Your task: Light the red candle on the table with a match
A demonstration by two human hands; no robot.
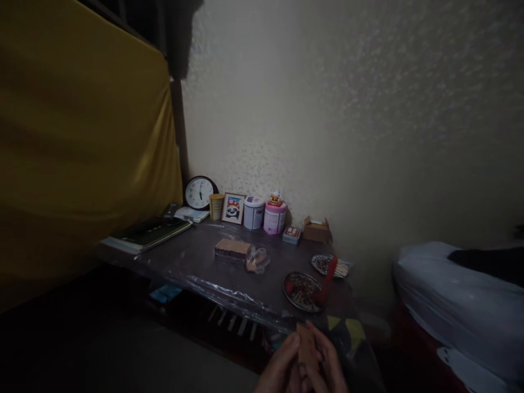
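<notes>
"Flat tan oblong slab (307, 348): where is it?"

"At the bottom of the view, between the two hands, in front of the near right part of the dark, plastic-covered tabletop (176, 256); wood, card or wafer, I cannot tell"

"Who has it?"

"Both: the left hand (280, 364) presses its thumb to the left side, the right hand (331, 357) lays fingers along the right, so neither is nearer"

"Long axis?"

"Pointing away from the person, far end tipped slightly left; the round metal plate (303, 309) lies just beyond, while the row of similar thin tan slabs (233, 248) lies farther off, to the left"

"Any writing?"

"Numerals circle the round black-rimmed clock (200, 192); the white-and-purple cylindrical tin (254, 214) and the pink cylindrical tin (274, 218) carry labels too small to read, and I can make out no brand"
</notes>
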